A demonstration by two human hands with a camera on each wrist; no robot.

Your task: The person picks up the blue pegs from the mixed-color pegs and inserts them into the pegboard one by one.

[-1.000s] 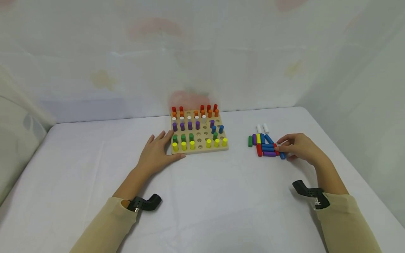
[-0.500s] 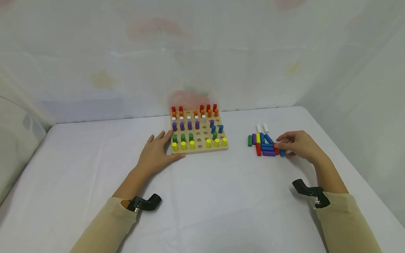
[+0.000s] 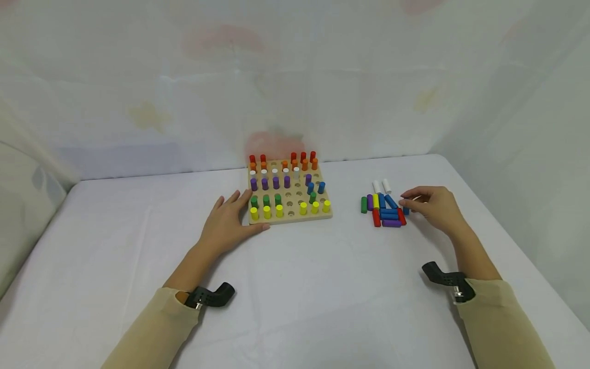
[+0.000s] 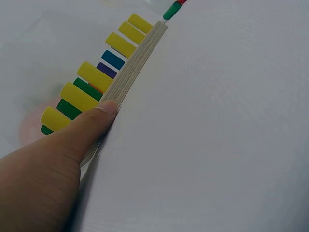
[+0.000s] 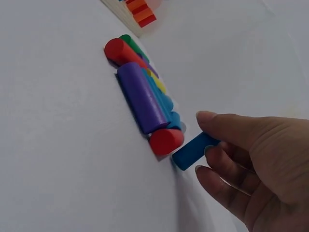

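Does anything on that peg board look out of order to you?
Yes. One green peg stands on the board's right side among the blue pegs, apart from the other green pegs on the left.

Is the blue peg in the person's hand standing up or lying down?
Lying down, roughly. The right hand pinches the blue peg sideways beside the red peg, its end near the table.

No text, label, brand, number or sign can be read in any view. The wooden pegboard [image 3: 290, 218], the coloured pegs [image 3: 384, 210] and the white cloth [image 3: 295, 287] appear unmarked, though fine print would probably be too small to make out.
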